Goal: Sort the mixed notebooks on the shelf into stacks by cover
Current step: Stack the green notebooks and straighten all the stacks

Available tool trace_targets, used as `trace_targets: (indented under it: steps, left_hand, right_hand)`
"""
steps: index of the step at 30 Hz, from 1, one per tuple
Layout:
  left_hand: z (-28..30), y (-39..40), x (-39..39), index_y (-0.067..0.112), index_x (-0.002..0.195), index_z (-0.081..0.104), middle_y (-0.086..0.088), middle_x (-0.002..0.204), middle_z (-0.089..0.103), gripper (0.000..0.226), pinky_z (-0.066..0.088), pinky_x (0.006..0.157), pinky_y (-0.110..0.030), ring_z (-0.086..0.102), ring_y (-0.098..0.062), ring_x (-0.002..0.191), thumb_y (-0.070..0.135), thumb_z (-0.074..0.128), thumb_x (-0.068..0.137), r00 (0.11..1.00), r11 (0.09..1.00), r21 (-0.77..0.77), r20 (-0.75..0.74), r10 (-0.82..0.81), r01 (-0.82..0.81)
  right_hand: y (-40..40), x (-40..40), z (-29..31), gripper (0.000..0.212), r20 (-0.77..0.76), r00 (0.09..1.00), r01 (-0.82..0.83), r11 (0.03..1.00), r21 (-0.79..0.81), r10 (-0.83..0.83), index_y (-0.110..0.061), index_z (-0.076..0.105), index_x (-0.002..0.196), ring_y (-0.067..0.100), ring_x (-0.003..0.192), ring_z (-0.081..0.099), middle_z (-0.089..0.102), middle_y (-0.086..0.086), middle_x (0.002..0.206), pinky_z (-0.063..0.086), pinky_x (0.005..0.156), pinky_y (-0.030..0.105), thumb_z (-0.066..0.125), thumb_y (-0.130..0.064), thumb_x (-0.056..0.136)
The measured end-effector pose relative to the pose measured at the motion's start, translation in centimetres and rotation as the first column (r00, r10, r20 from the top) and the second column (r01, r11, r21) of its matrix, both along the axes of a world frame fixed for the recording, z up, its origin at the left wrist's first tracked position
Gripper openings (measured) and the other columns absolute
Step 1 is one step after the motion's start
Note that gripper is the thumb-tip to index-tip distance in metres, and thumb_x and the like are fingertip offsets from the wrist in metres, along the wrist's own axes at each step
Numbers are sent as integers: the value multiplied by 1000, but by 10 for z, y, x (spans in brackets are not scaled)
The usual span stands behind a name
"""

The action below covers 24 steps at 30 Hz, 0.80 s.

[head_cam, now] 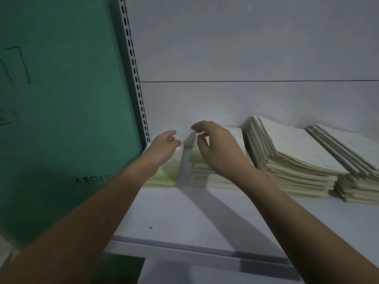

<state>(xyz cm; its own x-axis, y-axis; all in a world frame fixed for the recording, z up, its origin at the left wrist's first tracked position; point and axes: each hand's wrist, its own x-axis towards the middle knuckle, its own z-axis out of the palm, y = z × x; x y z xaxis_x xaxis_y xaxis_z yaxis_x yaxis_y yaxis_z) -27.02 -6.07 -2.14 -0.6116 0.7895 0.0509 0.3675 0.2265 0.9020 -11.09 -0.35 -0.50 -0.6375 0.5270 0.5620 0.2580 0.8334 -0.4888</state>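
Shelving surrounds us: a green panel [61, 99] at nine o'clock, a slotted upright [134, 78] beside it, and a pale back wall [246, 48] at twelve. On the white shelf [174, 218] we see four notebook stacks in a row. The left stack [164, 175] has a greenish cover and lies partly under our left hand [164, 149]. The second stack [207, 177], also greenish on top, sits just across a narrow gap, behind our right hand [217, 148]. At two o'clock a taller pale stack [297, 160] fans unevenly, and a fourth stack [356, 177] touches it at three o'clock. Both hands hang with loosely curled fingers, gripping nothing; whether they touch the covers we cannot tell. Bare shelf runs forward to the front lip [205, 251] at six o'clock.
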Motion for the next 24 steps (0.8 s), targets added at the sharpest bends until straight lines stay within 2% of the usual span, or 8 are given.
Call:
trace_targets:
  steps: [5,9,13,15,17,21,22,24]
  left_hand:
    - [-21,-51,-48,18,138,50,-5,145,48,43,35,97,-25,46,-15,130,12,53,95,993,997,5,-92,76,-76]
    - [-43,-92,-87,13,141,46,-1,146,46,42,30,101,-22,44,-14,132,14,49,99,990,995,-29,-107,87,-90]
    - [-66,-115,-123,16,140,47,-1,141,50,40,38,77,-17,55,2,93,17,48,100,999,998,-50,-22,43,-44]
    - [-73,-121,-138,17,138,50,-1,138,53,38,37,83,-19,55,-4,100,18,48,100,1000,999,-45,31,1,0]
    - [-79,-126,-151,17,137,52,1,132,55,37,34,92,-21,51,-9,113,19,47,101,996,998,-29,77,-49,51]
    - [-85,-128,-171,22,129,58,3,123,59,30,42,103,-34,53,-12,112,25,47,100,977,991,11,162,-136,136]
    - [-84,-127,-174,22,125,60,1,121,61,28,45,101,-36,55,-12,106,25,48,100,971,989,33,188,-148,144]
    - [-81,-126,-177,17,118,65,-2,112,66,27,49,83,-31,57,-11,89,27,48,100,949,987,65,271,-162,150]
  right_hand:
    - [-43,-41,-15,24,216,941,-235,963,-132,259,-20,68,111,13,95,62,68,-7,106,48,85,31,48,-21,97]
    - [-60,-87,-46,38,442,882,-161,986,-41,163,-20,55,130,20,123,47,54,0,134,40,100,35,50,-39,98]
    - [-68,-131,-72,81,587,810,-29,999,21,11,-23,22,152,22,148,11,14,1,162,15,119,44,50,-64,88]
    - [-69,-145,-77,88,620,784,20,1000,-18,-5,-24,18,153,20,149,5,8,-1,163,9,120,45,53,-67,85]
    - [-68,-152,-77,83,613,790,53,997,-49,-12,-24,27,151,16,148,12,16,-3,161,13,119,41,58,-62,84]
    - [-79,-152,-76,79,604,796,132,982,-133,-25,-31,28,152,10,148,10,16,-11,161,10,119,34,60,-59,85]
    - [-83,-153,-77,77,590,807,144,975,-168,-18,-32,28,152,10,148,10,16,-12,161,10,119,33,60,-58,87]
    - [-95,-155,-74,68,499,866,167,950,-265,-13,-33,30,151,11,147,16,21,-12,159,12,118,30,55,-54,91]
